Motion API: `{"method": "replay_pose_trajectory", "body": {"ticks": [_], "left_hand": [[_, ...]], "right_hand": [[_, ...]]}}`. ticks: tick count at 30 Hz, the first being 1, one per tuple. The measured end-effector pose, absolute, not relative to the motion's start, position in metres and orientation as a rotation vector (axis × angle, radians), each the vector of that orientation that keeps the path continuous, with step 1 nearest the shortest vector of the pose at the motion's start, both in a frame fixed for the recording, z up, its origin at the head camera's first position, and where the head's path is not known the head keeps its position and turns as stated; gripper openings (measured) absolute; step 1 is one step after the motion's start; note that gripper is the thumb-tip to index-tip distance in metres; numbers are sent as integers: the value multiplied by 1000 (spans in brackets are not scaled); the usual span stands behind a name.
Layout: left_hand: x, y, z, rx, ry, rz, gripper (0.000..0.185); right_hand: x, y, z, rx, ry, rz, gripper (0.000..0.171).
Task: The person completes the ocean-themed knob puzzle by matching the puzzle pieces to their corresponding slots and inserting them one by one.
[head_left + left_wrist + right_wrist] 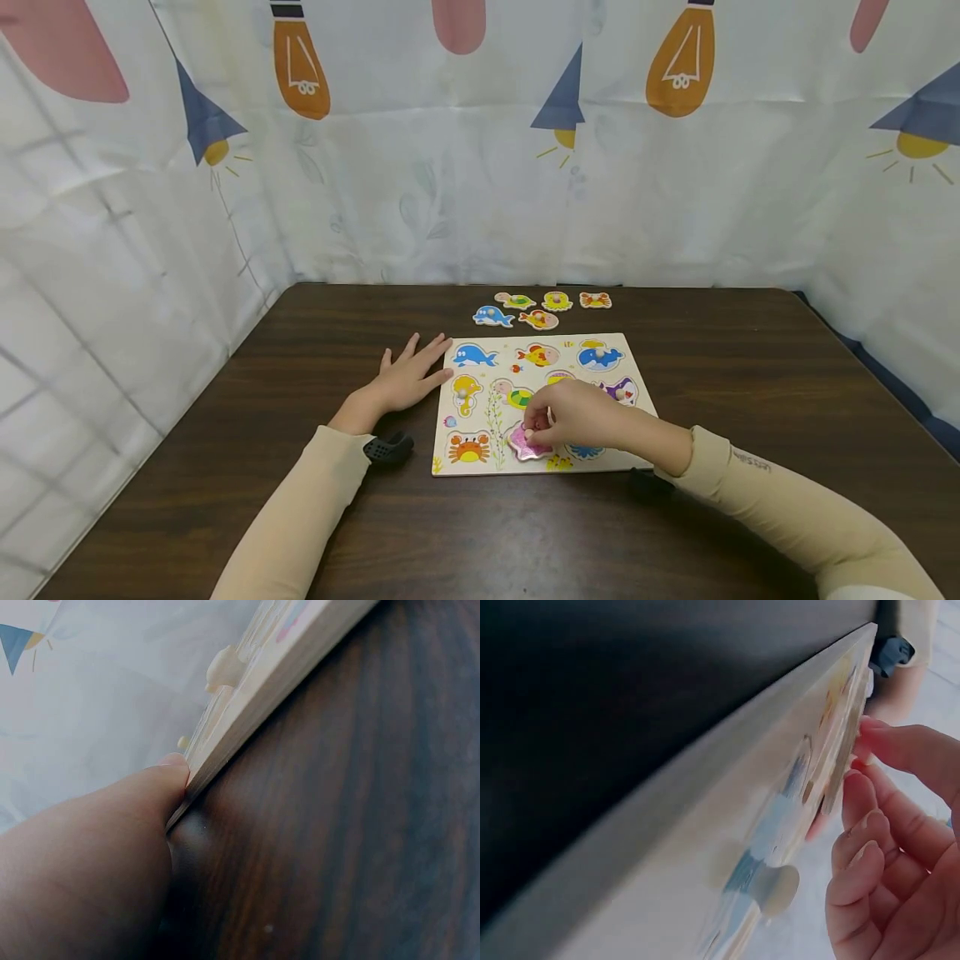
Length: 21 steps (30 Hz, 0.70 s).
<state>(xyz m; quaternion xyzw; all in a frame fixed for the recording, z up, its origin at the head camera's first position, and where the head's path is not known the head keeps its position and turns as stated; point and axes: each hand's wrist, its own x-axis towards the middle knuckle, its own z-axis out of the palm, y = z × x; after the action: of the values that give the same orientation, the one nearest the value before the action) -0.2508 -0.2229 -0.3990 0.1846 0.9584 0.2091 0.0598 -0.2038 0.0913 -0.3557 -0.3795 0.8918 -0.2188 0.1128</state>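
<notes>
From the head view, the left hand (401,381) lies with its fingers spread and straight at the left edge of the puzzle board (517,472), gripping nothing; the left wrist view adds its thumb (154,787) against the board's thick side edge. The right hand (581,414) pinches the pink star piece (519,448) by its knob, over the lower middle of the board. The right wrist view alone shows this side-on: thumb and forefinger meet at the knob, the other fingers curl toward the palm, and a pale rounded knob (781,891) stands up nearer the camera. Whether the star piece sits fully flush I cannot tell. Only the head view shows the loose pieces beyond the board: a turtle (516,301), a yellow piece (557,301), a crab (596,300), a blue whale (492,316) and a fish (539,320), all on the dark table (750,358) before a printed curtain (480,192). In that view the right hand hides part of the board's centre and some of the star piece.
</notes>
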Motion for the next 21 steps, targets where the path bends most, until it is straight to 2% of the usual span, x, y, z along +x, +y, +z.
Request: {"method": "replay_pose_trajectory", "body": {"ticks": [21], "left_hand": [[-251,-224,-399,550,2891,636,69]], "right_hand": [[-203,80,-352,-1049,2646,-484,18]]}}
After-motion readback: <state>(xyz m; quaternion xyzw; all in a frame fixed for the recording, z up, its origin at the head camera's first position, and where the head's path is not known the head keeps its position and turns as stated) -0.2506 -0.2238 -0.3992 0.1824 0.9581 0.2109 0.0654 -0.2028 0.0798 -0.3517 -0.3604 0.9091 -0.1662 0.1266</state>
